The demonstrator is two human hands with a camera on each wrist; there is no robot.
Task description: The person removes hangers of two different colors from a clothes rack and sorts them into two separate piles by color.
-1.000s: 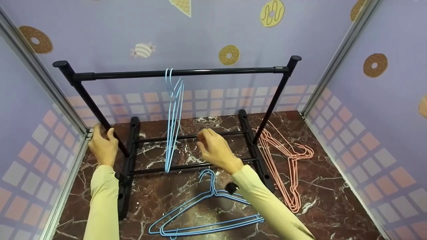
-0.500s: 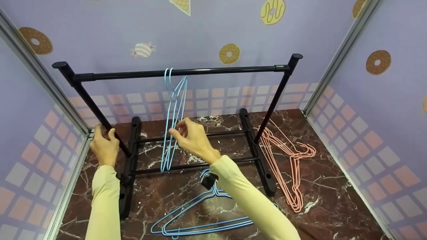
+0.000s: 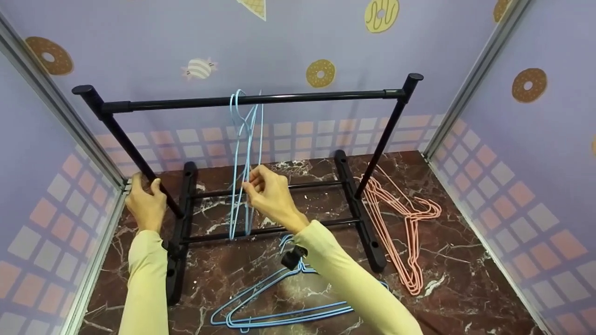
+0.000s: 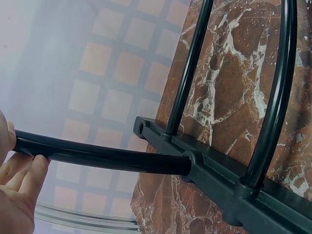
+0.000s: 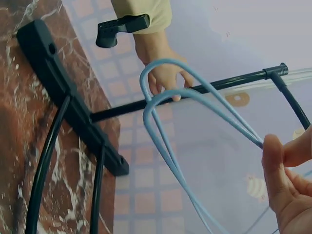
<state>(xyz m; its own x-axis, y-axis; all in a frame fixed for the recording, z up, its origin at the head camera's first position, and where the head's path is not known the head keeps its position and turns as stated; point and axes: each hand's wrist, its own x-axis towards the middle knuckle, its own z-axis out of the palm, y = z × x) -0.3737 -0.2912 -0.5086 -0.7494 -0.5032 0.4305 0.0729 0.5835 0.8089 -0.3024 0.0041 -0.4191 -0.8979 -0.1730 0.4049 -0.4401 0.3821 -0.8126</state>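
Observation:
Blue wire hangers hang by their hooks from the top bar of a black clothes rack, left of its middle. My right hand pinches the hanging hangers' wire between thumb and fingers, partway down. In the right wrist view, two rounded blue hanger ends stick out past the right hand. How many wires are pinched, I cannot tell. My left hand holds the rack's left post; in the left wrist view, its fingers curl against the black post.
More blue hangers lie on the marbled brown surface before the rack, partly under my right sleeve. Pink hangers lie in a bunch by the rack's right foot. Patterned walls enclose the back and sides.
My right hand has moved left from near the rack's middle and now pinches the hanging blue hangers. Their wires have swung and spread apart. My left hand stays on the post.

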